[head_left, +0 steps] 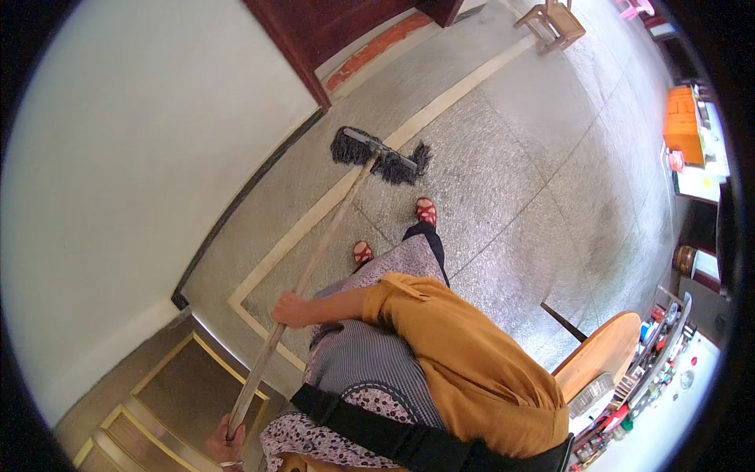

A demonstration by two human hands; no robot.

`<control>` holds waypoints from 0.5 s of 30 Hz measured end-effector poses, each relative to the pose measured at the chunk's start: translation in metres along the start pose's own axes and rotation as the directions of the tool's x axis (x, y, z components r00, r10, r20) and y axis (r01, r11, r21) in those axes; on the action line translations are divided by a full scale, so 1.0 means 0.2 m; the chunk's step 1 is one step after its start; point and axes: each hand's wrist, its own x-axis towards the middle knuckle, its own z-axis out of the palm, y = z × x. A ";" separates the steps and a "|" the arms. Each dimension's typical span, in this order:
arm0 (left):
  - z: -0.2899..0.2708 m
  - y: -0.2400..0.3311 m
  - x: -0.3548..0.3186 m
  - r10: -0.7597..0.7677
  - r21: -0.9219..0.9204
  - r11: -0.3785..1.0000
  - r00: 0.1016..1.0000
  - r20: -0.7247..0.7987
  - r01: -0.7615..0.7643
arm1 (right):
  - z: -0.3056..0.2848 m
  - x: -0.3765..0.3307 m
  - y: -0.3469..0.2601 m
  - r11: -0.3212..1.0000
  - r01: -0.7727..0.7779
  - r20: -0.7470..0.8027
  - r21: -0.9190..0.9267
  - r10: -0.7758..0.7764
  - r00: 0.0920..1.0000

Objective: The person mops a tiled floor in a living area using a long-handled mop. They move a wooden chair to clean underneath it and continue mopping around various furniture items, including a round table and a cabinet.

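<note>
Head view: both hands are clamped on the mop handle [303, 275], right hand [289, 311] mid-shaft, left hand [226, 444] at the end, lower left. The mop head [379, 156] sits upper centre on the floor [535, 181], which looks damp nearby; how much is left is unclear. Orange box [681, 124] far right, small colourful packages [657, 350] lower right.
</note>
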 end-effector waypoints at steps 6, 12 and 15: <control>0.09 0.54 0.35 0.095 0.233 0.968 0.995 0.008 -0.094 | -0.30 -0.21 0.47 0.978 -0.205 0.072 -0.042 0.207 0.976; 0.46 1.36 0.83 0.315 0.142 0.941 0.948 -0.036 -0.308 | -0.85 -0.76 1.26 0.907 -0.369 -0.150 -0.203 0.343 0.927; 0.71 1.78 1.10 0.346 0.227 0.914 0.938 0.000 -0.336 | -1.06 -1.07 1.77 0.843 -0.445 -0.216 -0.301 0.394 0.893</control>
